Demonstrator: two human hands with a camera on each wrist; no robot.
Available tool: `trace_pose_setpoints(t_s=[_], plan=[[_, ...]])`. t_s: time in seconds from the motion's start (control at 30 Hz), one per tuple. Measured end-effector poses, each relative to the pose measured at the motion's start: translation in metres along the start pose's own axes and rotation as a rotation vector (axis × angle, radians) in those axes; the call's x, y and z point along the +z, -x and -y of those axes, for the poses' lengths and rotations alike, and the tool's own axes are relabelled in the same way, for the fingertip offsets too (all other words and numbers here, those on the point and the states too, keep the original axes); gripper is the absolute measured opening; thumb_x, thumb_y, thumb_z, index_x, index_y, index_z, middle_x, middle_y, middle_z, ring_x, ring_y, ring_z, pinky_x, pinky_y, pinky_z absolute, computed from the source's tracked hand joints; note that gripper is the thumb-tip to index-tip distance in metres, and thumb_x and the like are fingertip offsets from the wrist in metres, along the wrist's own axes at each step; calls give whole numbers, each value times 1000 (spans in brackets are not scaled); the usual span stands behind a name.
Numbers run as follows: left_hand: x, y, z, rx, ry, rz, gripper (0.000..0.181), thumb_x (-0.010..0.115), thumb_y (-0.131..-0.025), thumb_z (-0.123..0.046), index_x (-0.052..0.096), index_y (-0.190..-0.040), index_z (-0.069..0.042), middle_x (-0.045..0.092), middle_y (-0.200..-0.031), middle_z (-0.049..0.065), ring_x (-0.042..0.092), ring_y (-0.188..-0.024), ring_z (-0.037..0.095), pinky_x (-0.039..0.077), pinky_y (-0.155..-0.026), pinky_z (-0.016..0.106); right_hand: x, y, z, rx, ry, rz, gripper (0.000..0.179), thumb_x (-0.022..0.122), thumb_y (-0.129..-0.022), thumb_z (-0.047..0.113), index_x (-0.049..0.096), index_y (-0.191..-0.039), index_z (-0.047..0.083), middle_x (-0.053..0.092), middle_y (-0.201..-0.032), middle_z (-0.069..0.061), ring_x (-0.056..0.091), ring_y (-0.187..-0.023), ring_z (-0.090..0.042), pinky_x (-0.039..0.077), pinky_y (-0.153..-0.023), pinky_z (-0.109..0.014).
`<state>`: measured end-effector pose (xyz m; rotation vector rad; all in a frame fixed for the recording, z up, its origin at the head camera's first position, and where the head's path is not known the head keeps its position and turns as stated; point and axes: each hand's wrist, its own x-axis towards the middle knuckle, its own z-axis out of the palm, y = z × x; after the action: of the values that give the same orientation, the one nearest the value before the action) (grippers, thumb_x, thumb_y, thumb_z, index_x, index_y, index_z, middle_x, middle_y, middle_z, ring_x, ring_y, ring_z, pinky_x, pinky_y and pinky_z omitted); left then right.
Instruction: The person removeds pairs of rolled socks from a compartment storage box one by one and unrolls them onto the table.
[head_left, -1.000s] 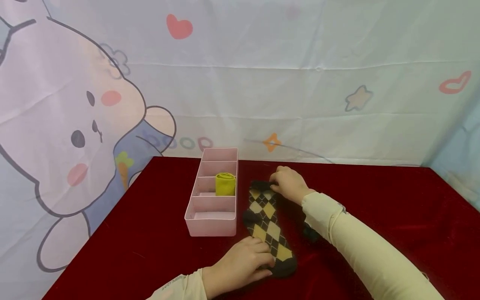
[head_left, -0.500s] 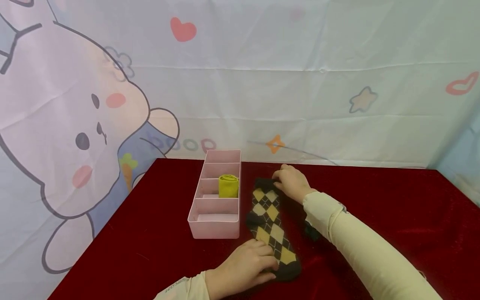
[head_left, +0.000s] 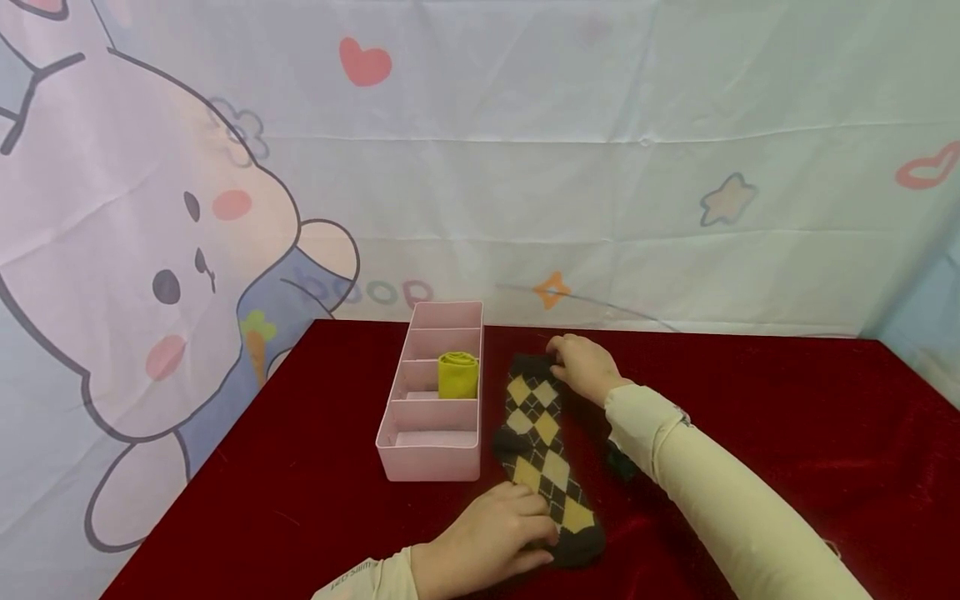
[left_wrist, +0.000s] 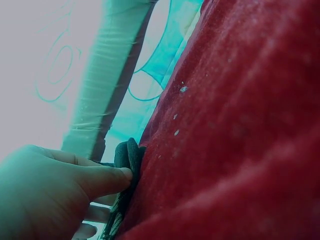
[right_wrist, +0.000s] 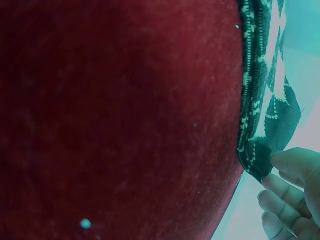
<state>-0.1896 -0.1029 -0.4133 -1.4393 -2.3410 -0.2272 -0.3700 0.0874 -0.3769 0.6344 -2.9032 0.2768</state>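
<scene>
Sock, 1: long argyle knit sock (head_left: pixel 534 425), dark grey with yellow and cream diamonds. Lies lengthwise on a dark red velvety cloth (head_left: pixel 720 400), cuff at the far end, toe at the near end; layered edges visible in the right wrist view.

Left hand (head_left: pixel 489 533), cream-sleeved: at the toe end, thumb and fingers pinching the dark edge.

Right hand (head_left: pixel 587 368), cream-sleeved: at the cuff's right corner, thumb and index finger pinching it, the other fingers bent below.

Box, 1: pale pink rectangular plastic box (head_left: pixel 431 464), 4 compartments in a row, just left of the sock.

Roll, 1: yellow fabric roll (head_left: pixel 458 379), upright, in compartment 2 from the near end, by the right wall.

Dark green item (head_left: pixel 620 462), 1: beside the right sleeve, partly hidden; kind cannot be told.
</scene>
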Motion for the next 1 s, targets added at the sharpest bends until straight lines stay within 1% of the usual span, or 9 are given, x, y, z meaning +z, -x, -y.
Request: trace_pose_setpoints(t_s=[0.17,0.3,0.53,0.63,0.83,1.0], plan=[[-1,-1,-1,-1,3,8,10,74,-82,-32,68,-86,-25,61,-83,-13,54,-81,3,43,-79,16,1,1,0,6,-5,22,28,67,-90,18,61,-114,5,66,-104,-10,63,-94,-24,54,-79,-37],[-1,0,-1,4,-4,-1,11,74,-82,-33,68,-87,-26,61,-84,-13,55,-81,3,43,-79,16,2,1,-1,9,-11,26,26,67,-89,18,62,-111,5,65,-104,-11,63,-94,-25,53,-79,-37],[-2,2,1,-16,5,-49,16,78,-77,-34,67,-86,-26,58,-84,-14,55,-82,2,41,-78,14,6,-2,-3,5,7,49,31,68,-89,23,65,-112,4,65,-105,-12,63,-95,-25,53,-81,-38],[-2,3,2,-14,-10,-70,18,78,-76,-34,65,-84,-25,57,-83,-13,54,-82,2,40,-75,14,9,-3,-3,8,8,66,33,68,-89,25,66,-114,4,65,-106,-12,64,-96,-25,53,-83,-38],[0,3,3,11,-34,-102,15,78,-75,-31,65,-82,-25,57,-80,-13,53,-79,3,39,-73,14,12,-3,-4,1,0,73,33,68,-89,25,66,-115,4,64,-106,-13,63,-95,-26,53,-82,-39],[1,2,3,34,-43,-127,11,76,-76,-27,66,-80,-25,56,-78,-13,52,-76,3,40,-74,15,12,-2,-5,-5,-8,70,32,68,-89,24,64,-112,4,63,-107,-14,63,-92,-26,53,-81,-39]])
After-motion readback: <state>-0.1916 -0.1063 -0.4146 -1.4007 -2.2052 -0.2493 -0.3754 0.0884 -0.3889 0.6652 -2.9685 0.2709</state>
